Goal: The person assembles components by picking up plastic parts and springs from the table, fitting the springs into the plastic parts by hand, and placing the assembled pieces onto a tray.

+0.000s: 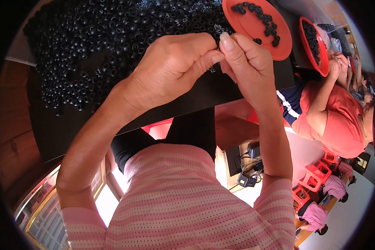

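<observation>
Both of my hands meet over the near edge of the black table, fingertips nearly touching. My left hand (166,68) is closed, its thumb pressed against the bent index finger. My right hand (250,62) pinches too, thumb on top with the nail showing. Whatever sits between the fingertips is mostly hidden; only a small dark bit shows there. Just beyond the hands spreads a large heap of small black hollow ring-like parts (112,37). An orange-red plate (246,27) lies right of the heap, close to my right hand, with several black parts (267,24) on it.
The black table (62,137) ends in front of my lap. To the right, a person in a red top (337,112) works beside a red bowl (303,25) of black parts. Red stools (316,175), other people, and black adapters with cables (246,180) are lower right.
</observation>
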`<state>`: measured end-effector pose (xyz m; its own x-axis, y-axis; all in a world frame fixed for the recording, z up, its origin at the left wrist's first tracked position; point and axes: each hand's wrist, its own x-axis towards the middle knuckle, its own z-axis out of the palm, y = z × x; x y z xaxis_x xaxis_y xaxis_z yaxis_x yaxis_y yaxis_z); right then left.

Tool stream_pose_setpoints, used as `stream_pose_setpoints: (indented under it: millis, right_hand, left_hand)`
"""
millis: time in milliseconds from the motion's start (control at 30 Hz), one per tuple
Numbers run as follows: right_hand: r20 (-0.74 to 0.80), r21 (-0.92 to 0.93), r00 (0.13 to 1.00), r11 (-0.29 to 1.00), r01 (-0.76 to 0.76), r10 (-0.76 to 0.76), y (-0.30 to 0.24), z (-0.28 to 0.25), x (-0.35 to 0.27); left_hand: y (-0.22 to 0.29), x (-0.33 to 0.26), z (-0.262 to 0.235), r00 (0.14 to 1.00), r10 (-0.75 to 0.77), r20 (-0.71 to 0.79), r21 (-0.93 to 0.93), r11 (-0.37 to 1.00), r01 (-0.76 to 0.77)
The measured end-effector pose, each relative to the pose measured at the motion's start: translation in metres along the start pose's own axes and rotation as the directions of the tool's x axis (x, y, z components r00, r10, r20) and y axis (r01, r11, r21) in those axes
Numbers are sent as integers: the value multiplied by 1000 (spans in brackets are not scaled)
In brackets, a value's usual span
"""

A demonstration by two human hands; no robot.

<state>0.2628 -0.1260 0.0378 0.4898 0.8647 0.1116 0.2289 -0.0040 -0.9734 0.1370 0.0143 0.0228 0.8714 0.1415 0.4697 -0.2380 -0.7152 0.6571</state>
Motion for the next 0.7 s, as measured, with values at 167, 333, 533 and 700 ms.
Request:
stream_pose_setpoints:
  millis: [167,333,533,700]
  right_hand:
    - [0,-38,999,998,52,-52,1,6,-5]
    - [-32,-190,921,907,376,-388,17,19,-9]
    - [62,-211,944,921,329,-323,19,20,-11]
    - [40,-217,968,943,250,-247,18,26,-9]
  left_hand:
    - [7,-9,-1,949,-304,85,-471,827,307]
    - [18,-13,-16,762,-547,347,-688,404,604]
    - [15,-29,-16,851,-497,167,-339,782,523]
    - [8,-36,-9,959,-282,-15,63,957,282]
